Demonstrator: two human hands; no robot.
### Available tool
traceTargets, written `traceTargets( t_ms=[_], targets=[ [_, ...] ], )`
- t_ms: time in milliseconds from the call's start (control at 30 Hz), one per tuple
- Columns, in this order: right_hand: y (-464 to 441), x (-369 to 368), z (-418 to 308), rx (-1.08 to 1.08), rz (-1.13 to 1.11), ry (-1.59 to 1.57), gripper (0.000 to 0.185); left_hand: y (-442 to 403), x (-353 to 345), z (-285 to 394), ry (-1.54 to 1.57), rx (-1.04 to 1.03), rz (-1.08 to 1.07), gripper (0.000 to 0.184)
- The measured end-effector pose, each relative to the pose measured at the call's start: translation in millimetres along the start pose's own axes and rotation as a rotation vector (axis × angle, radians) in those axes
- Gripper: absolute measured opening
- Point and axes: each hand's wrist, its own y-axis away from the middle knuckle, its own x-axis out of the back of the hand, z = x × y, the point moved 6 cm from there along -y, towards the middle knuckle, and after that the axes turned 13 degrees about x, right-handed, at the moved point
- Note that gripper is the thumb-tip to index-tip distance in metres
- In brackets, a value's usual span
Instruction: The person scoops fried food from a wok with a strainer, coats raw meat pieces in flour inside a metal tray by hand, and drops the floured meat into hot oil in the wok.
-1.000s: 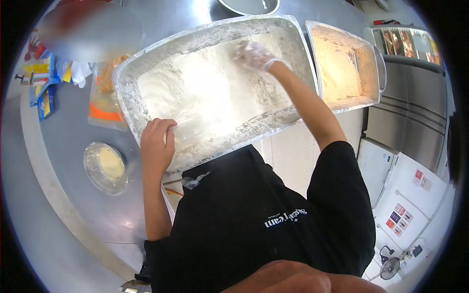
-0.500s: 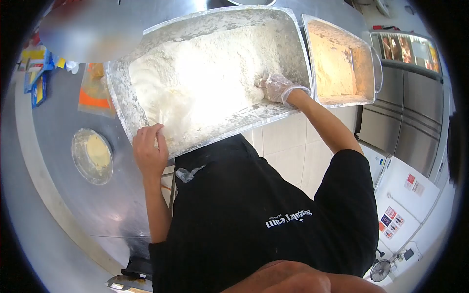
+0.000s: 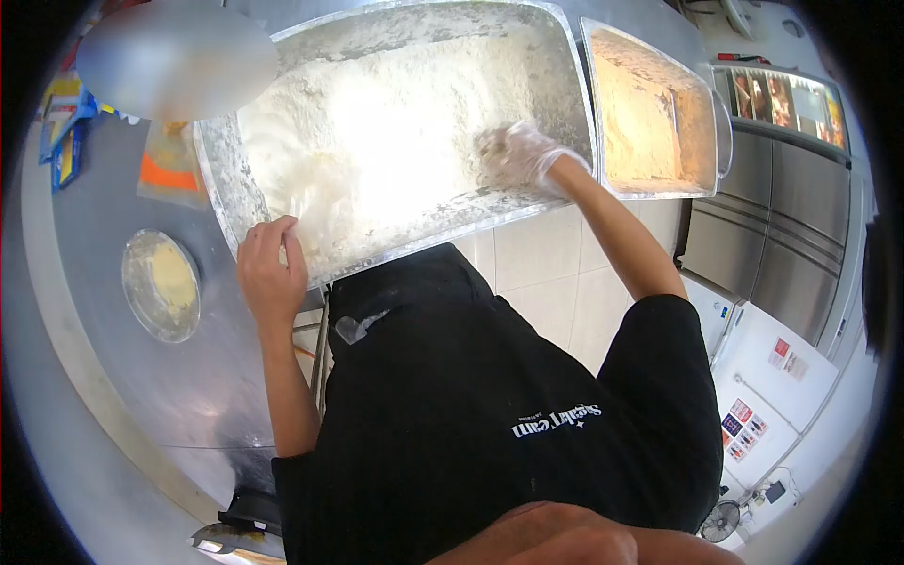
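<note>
A large metal tub of white flour lies in front of me. My left hand, bare, is closed over the tub's near-left rim. Just beyond its fingertips is a crumpled clear plastic bag on the flour; I cannot tell whether the fingers pinch it. My right hand wears a clear, floury plastic glove and is over the right part of the flour, close to the surface. Its fingers are curled together, and what they hold, if anything, is hidden.
A smaller tub with yellowish powder stands at the right. On the metal table at left are a clear bowl with pale yellow contents and an orange-marked bag. Steel drawers stand at far right.
My right hand has come up from beside the tub's near-right wall and shifted left, so more of the glove shows. My left hand stays at the rim. The whole view has shifted slightly.
</note>
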Motion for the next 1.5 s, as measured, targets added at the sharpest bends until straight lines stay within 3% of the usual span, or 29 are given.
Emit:
traceTargets(
  t_ms=[67,167,200,300,333,433,533,633,700,767,833,900,967,1067,1133,1200,1300,1400,1500],
  targets=[
    [-13,-39,-7,0.411,0.01,0.222,0.041,-1,0,0,-0.012,0.003,0.001,0.013],
    [1,-25,-41,0.067,-0.366,0.25,0.04,-1,0,0,-0.02,-0.001,0.008,0.013],
    [0,-28,-30,-0.029,-0.399,0.159,0.045,-1,1,0,-0.009,0.0,0.014,0.013],
    [-9,-41,5,0.019,-0.581,0.106,0.051,-1,3,-1,-0.007,0.01,0.012,0.013],
    [-2,-26,-1,0.059,-0.486,-0.061,0.058,-1,4,0,-0.012,0.016,0.007,0.013],
    [11,11,3,-0.149,-0.18,-0.506,0.065,-2,4,1,-0.021,0.02,0.011,0.013],
    [-9,33,50,-0.064,0.176,-0.987,0.069,-3,2,-2,-0.036,0.005,0.008,0.013],
    [-15,52,70,-0.243,0.504,-0.772,0.062,-3,2,-2,-0.029,0.005,0.003,0.012],
    [-17,65,57,-0.236,0.406,-0.479,0.057,-3,2,-2,-0.028,0.014,-0.004,0.012],
    [-27,71,53,-0.241,0.413,-0.485,0.06,-3,3,-3,-0.03,0.029,-0.003,0.013],
    [-54,75,87,-0.071,0.31,-0.103,0.06,-3,3,-3,-0.034,0.033,-0.001,0.013],
    [-58,80,84,-0.067,0.354,-0.141,0.062,-3,5,-1,-0.028,0.026,-0.001,0.014],
    [-41,90,44,-0.231,0.536,-0.601,0.065,-2,6,-2,-0.026,0.021,0.009,0.014],
    [-56,90,85,-0.095,0.389,-0.345,0.075,-2,5,-4,-0.026,0.009,0.02,0.014],
    [-51,97,68,-0.093,0.446,-0.305,0.075,-2,4,-5,-0.026,0.014,0.023,0.014],
    [-21,102,43,-0.243,0.674,-0.474,0.07,-3,6,-3,-0.053,0.018,0.018,0.015],
    [-18,90,45,-0.312,0.308,-0.268,0.062,-3,4,-3,-0.071,0.007,0.006,0.015],
    [6,82,45,-0.064,0.532,-0.621,0.052,-3,4,-2,-0.069,0.011,0.007,0.014],
    [25,61,16,-0.104,0.611,-0.965,0.042,-3,3,-1,-0.079,0.001,0.009,0.012]
  ],
)
